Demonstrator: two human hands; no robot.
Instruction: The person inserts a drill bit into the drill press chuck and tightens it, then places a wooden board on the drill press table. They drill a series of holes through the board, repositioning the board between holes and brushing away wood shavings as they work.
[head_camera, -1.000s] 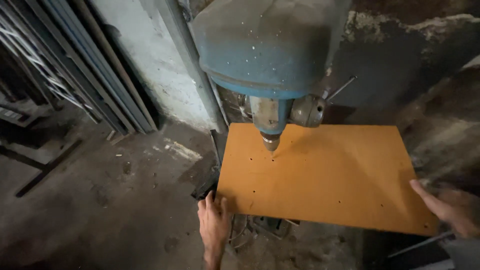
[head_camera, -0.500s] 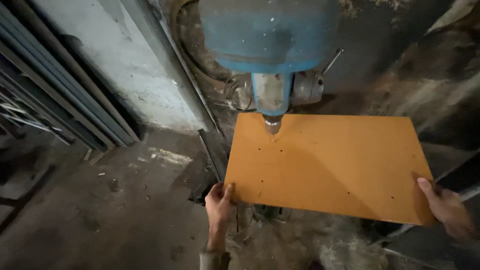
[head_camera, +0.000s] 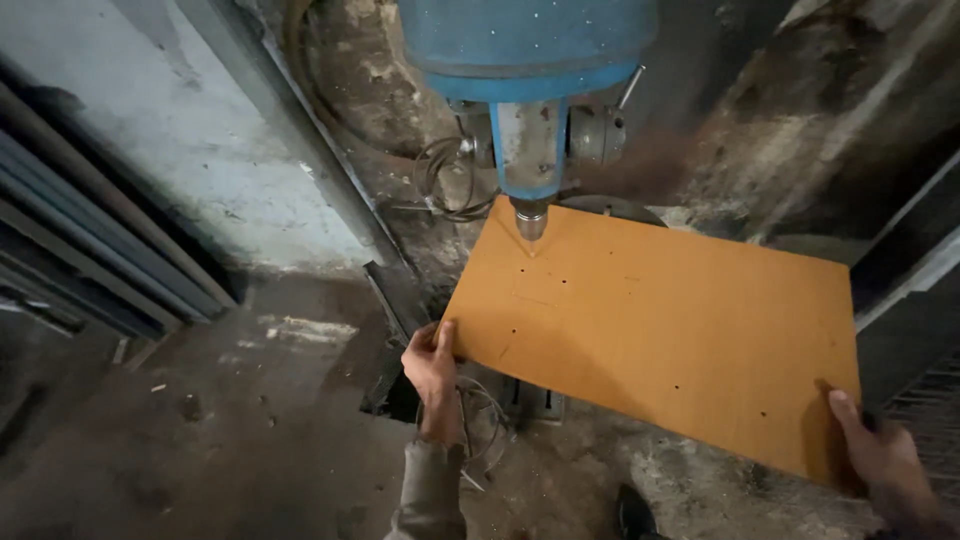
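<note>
Under a blue drill press (head_camera: 530, 60), an orange board (head_camera: 660, 325) lies flat, the left hand (head_camera: 432, 365) gripping its near-left corner and the right hand (head_camera: 885, 465) its near-right corner, seemingly steadying it beneath the bit (head_camera: 530, 225).

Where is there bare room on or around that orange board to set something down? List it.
Free: the broad middle and right of the orange board, between the drill tip and the right hand; also the floor beside the left hand. Crowded: under the drill tip, and the wires below the board's near-left corner.
</note>
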